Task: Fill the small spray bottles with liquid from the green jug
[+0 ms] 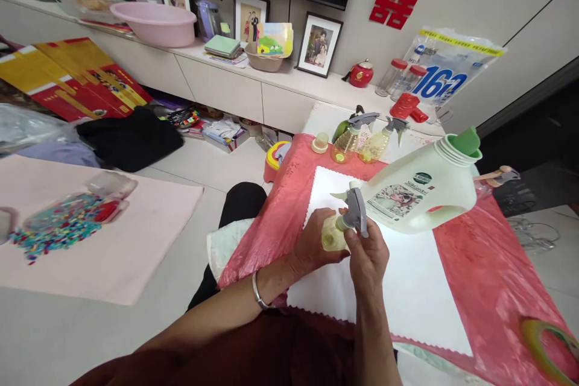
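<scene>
Left hand (pixel 312 247) grips small yellowish plastic spray bottle (pixel 332 238) over white cloth (pixel 407 289); right hand (pixel 368 256) closed on its grey trigger head (pixel 355 211). Big white detergent jug (pixel 420 190) stands just behind. Two more spray bottles (pixel 362 142) far side of red table cover (pixel 488 265).

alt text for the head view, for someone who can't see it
Two hands hold a small spray bottle over a white cloth on a red table cover: left hand on the body, right hand at its grey trigger top. A large white jug stands behind.

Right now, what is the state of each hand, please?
Left hand: closed around the small spray bottle.
Right hand: closed on the grey trigger head of that bottle.
</scene>
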Motion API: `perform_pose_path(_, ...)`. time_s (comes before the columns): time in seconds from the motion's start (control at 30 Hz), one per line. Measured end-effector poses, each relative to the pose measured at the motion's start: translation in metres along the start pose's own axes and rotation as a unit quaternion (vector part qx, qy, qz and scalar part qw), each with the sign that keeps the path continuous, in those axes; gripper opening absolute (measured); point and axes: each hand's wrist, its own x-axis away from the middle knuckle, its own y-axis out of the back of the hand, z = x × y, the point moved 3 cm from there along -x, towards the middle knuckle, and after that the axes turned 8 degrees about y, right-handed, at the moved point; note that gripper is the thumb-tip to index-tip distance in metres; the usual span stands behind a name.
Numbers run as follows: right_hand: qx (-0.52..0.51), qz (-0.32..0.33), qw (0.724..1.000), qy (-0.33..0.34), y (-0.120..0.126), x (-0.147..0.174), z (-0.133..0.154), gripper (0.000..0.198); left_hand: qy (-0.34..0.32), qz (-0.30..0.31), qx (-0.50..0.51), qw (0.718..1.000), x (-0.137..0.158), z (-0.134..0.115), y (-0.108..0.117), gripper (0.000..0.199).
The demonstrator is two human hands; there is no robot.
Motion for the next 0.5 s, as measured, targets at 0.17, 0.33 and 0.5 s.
perform_pose_path(0.17,-0.045,-0.058,0.997,0.039,0.001,-0.008,0.011,0.028,-0.003,-0.018,0.025,1.0,0.009,0.027,-0.006,0.087)
perform_pose_path(0.33,-0.138,-0.171,0.97,0.102,0.015,-0.03,0.056,0.02,-0.045,-0.013,0.041,0.998,0.011,0.035,-0.007,0.093)
perform_pose_path(0.5,-0.108,-0.231,0.951,0.175,0.049,-0.05,0.114,0.025,-0.012,0.007,0.031,0.999,0.012,0.032,-0.004,0.092)
